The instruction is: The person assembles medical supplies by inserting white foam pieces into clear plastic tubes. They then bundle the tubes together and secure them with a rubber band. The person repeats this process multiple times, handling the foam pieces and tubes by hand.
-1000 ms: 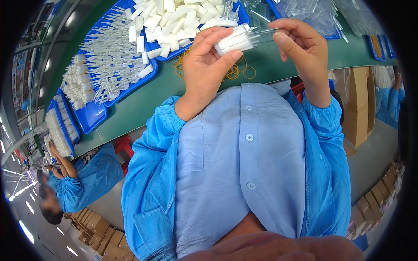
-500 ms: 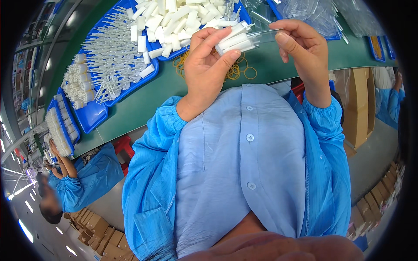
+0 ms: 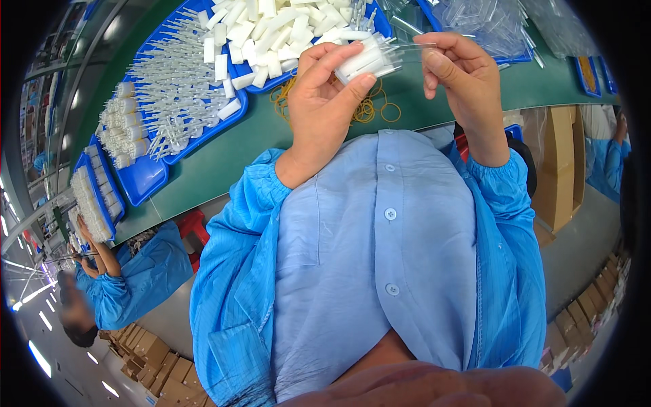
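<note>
We look down past a pale blue shirt (image 3: 332, 224) and a brighter blue smock (image 3: 234, 278) at our two bare hands, raised in front of the chest. Our left hand (image 3: 319, 95) pinches a small bundle of white pieces (image 3: 363, 62) between thumb and curled fingers; thin clear tips poke from its right end. A narrow clear plastic strip (image 3: 411, 45) runs from there to our right hand (image 3: 464, 78), whose thumb and forefinger meet its outer end, though we cannot tell how tightly they close. We judge the step in hand to be fitting clear plastic around the bundle; the next move calls for a steady left pinch and a light, well-aligned right one.

Beneath the hands, yellow rubber bands (image 3: 366, 108) lie on a green table (image 3: 203, 169). Beyond, to the left, a blue tray (image 3: 203, 141) holds many slim whitish pieces (image 3: 176, 81); beside it rises a heap of white blocks (image 3: 285, 34). Clear plastic parts (image 3: 475, 27) fill the upper right. Farther left, a co-worker in blue (image 3: 146, 268) sits at the table, near stacked cardboard boxes (image 3: 152, 349).
</note>
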`<state>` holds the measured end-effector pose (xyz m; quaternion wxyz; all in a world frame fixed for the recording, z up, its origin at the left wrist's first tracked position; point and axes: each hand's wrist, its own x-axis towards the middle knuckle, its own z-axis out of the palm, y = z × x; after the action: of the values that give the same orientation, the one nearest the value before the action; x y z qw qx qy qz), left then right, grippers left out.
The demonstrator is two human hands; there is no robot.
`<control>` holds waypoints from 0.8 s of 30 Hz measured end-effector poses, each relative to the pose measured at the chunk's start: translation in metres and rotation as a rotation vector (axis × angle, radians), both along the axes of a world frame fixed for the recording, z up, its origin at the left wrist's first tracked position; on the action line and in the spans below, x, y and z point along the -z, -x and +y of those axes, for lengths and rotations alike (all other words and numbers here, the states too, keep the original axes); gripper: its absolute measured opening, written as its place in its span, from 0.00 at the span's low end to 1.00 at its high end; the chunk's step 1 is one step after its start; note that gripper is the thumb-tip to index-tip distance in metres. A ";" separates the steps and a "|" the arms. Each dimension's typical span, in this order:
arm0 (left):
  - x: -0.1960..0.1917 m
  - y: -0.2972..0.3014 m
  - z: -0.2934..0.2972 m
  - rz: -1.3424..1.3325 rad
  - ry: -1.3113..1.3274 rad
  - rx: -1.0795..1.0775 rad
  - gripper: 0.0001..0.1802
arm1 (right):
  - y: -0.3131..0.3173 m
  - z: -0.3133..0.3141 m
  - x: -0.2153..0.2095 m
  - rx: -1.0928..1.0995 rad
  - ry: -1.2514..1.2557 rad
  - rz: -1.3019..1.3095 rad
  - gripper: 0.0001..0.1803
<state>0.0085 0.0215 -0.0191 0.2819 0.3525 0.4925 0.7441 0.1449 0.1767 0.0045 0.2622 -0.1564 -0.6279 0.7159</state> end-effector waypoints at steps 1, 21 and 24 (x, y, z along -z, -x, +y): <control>0.000 0.000 0.000 0.016 0.002 -0.004 0.20 | 0.000 0.000 0.000 0.006 -0.020 -0.007 0.14; 0.002 0.003 0.003 0.113 0.043 -0.084 0.08 | 0.002 0.003 -0.005 -0.057 -0.167 -0.003 0.12; 0.005 0.003 0.004 0.127 -0.011 -0.116 0.09 | 0.004 0.002 -0.007 -0.049 -0.100 -0.040 0.12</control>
<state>0.0058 0.0258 -0.0243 0.2045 0.3713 0.5251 0.7380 0.1413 0.1790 0.0118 0.2396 -0.1421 -0.6715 0.6866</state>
